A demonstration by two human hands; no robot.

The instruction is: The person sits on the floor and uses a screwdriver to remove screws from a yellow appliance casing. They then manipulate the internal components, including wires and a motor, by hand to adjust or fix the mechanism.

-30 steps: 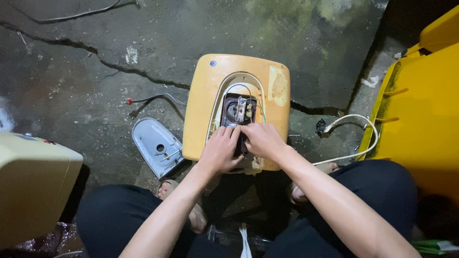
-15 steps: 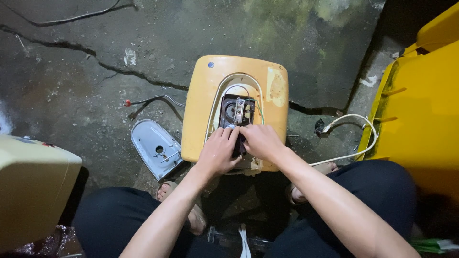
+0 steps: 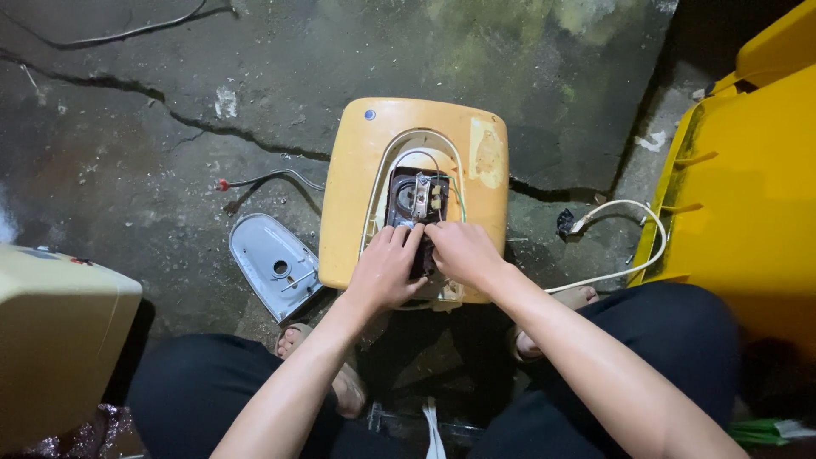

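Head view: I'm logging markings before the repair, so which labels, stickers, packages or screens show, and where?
Pale sticker patch: worn rectangle, upper right of the yellow casing.
Blue dot: small, round, casing's top left corner.
No packages or screens visible.

- One view only, from the wearer's head, facing almost straight down.
- Close range: forearms and knees fill the lower frame, cracked concrete floor (image 3: 170, 170) the upper.
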